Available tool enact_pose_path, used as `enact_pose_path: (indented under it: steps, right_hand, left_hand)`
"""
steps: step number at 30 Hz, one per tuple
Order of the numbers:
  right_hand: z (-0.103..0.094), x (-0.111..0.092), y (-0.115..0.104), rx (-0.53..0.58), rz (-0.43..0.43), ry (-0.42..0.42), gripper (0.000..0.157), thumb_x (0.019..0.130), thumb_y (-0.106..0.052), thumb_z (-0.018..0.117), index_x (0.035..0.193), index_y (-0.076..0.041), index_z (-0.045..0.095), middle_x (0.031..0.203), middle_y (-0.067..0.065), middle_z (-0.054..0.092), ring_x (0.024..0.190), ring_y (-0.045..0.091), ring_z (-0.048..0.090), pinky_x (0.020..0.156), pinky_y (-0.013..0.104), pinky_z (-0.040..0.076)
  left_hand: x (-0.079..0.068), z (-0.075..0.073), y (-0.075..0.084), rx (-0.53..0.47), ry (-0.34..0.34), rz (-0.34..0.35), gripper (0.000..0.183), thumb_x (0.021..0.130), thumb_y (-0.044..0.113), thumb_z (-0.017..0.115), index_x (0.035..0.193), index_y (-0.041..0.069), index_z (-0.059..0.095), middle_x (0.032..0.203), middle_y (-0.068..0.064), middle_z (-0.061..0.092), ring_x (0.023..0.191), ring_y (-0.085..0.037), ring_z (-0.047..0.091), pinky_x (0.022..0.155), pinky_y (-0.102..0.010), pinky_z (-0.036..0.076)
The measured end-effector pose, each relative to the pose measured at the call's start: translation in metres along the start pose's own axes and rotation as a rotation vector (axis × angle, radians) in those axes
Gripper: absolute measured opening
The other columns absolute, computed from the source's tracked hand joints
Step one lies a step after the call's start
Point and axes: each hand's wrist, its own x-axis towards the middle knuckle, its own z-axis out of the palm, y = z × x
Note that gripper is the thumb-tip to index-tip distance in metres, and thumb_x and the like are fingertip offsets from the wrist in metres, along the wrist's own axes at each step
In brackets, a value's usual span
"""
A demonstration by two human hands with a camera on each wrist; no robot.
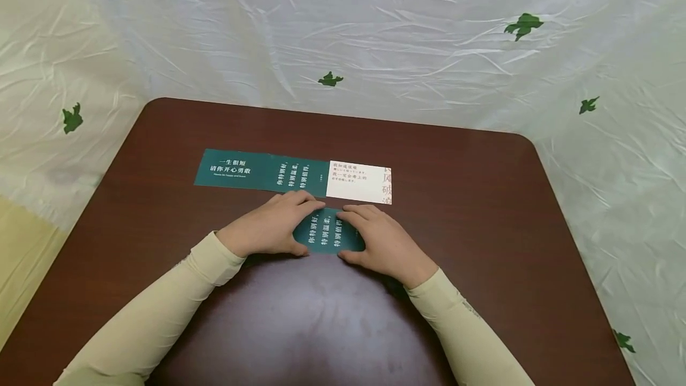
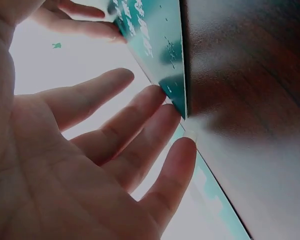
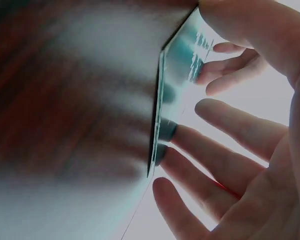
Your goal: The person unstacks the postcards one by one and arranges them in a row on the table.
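Observation:
A teal card (image 1: 323, 232) printed with white characters lies at the middle of the dark brown table, between both hands. On its left side, the left hand (image 1: 270, 224) rests with fingers near the far edge and thumb by the near edge. The right hand (image 1: 390, 246) mirrors this on the right, its thumb at the near corner. Both wrist views show fairly straight, spread fingers, with some fingertips touching the card (image 2: 157, 45). Just beyond the hands is a row made of a teal card (image 1: 230, 179), another teal card (image 1: 271, 180) and a white card (image 1: 356, 186).
The brown table (image 1: 455, 171) has rounded far corners. White sheeting (image 1: 418, 70) with green leaf-shaped patches hangs behind it and at both sides. Pale yellow sleeves (image 1: 145, 314) cover the forearms.

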Motion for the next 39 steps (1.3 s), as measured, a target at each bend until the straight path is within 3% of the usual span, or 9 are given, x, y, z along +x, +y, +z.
enact_pose_path:
  steps: [6,15,25,34,39]
  right_hand:
    - [0.003,0.002,-0.001,0.007,-0.01,0.006,0.074,0.088,-0.044,0.087,0.15,-0.012,0.063,0.15,0.005,0.063,0.139,0.024,0.058,0.113,0.04,0.055]
    - [0.005,0.002,0.0,0.021,-0.02,0.026,0.074,0.088,-0.044,0.086,0.15,-0.011,0.063,0.149,0.006,0.063,0.137,0.024,0.058,0.11,0.038,0.057]
    - [0.005,0.003,0.002,0.001,-0.024,0.032,0.077,0.086,-0.047,0.089,0.149,-0.011,0.064,0.15,0.005,0.061,0.137,0.025,0.058,0.11,0.04,0.057]
    - [-0.001,-0.003,0.003,0.011,-0.03,0.051,0.079,0.082,-0.047,0.092,0.149,-0.012,0.065,0.141,0.002,0.065,0.131,0.025,0.06,0.12,0.051,0.044]
    - [-0.021,-0.014,0.022,0.01,-0.004,0.062,0.079,0.081,-0.042,0.093,0.149,-0.012,0.064,0.145,0.005,0.064,0.134,0.026,0.058,0.125,0.057,0.032]
  left_hand:
    - [-0.002,0.0,-0.002,0.039,0.002,0.017,0.09,0.083,0.04,0.092,0.159,0.012,0.053,0.15,-0.005,0.059,0.136,-0.026,0.057,0.119,-0.049,0.044]
    - [0.0,-0.001,-0.004,0.053,0.004,0.021,0.09,0.083,0.042,0.092,0.159,0.013,0.054,0.149,-0.005,0.06,0.134,-0.025,0.058,0.119,-0.049,0.045]
    - [0.003,0.001,-0.007,-0.018,0.006,0.017,0.089,0.081,0.037,0.094,0.158,0.014,0.055,0.144,-0.006,0.059,0.128,-0.024,0.057,0.111,-0.046,0.051]
    - [0.001,0.0,0.002,-0.08,0.01,0.027,0.092,0.079,0.035,0.095,0.159,0.015,0.054,0.138,-0.002,0.055,0.12,-0.022,0.053,0.096,-0.036,0.055]
    - [0.024,0.0,0.02,-0.034,0.06,0.097,0.089,0.08,0.036,0.092,0.157,0.013,0.055,0.139,-0.004,0.056,0.126,-0.023,0.052,0.106,-0.044,0.042]
